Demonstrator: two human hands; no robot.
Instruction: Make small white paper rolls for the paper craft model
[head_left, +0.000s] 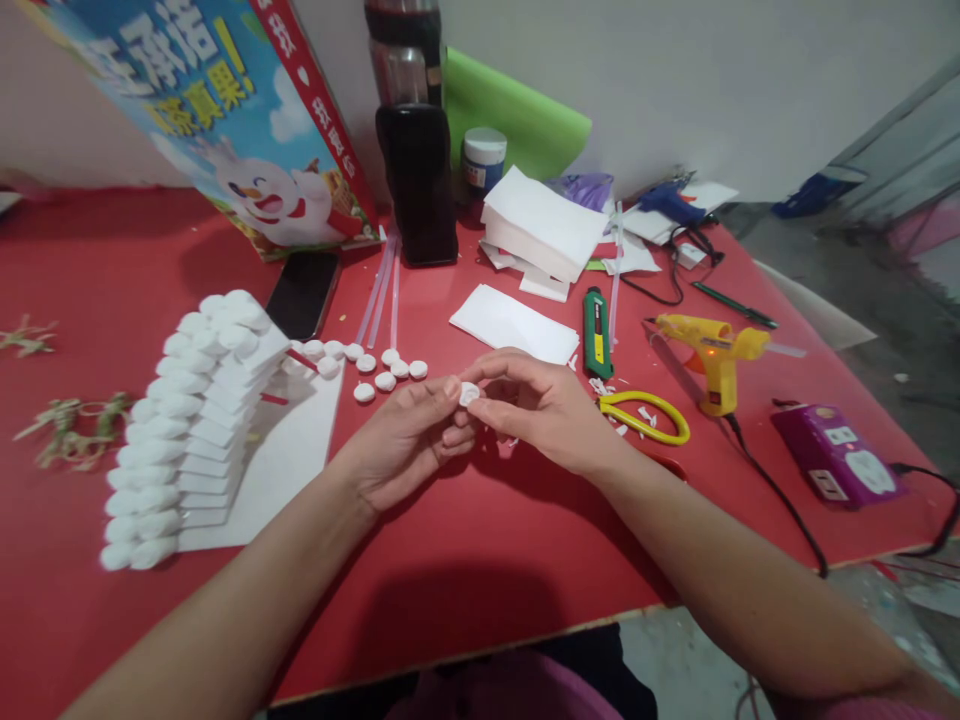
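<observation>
A small white rounded piece (pixel 469 394), with a hollow-looking face, is pinched between the fingertips of my left hand (pixel 412 430) and my right hand (pixel 544 408). Both hands are closed around it above the red table (pixel 480 560). Several similar white pieces (pixel 385 381) lie loose just beyond my left hand. To the left stands a curved stepped model (pixel 217 430) of white card, its outer edge covered with rows of white rounded pieces, on a white board (pixel 289 470). My fingers partly cover the held piece.
At right are yellow-handled scissors (pixel 651 415), a green utility knife (pixel 598 335), a yellow glue gun (pixel 712 350) and a purple power socket (pixel 836 455). White cards (pixel 517 322), a phone (pixel 304 293), glue sticks (pixel 381 285) and a printed box (pixel 247 130) sit farther back.
</observation>
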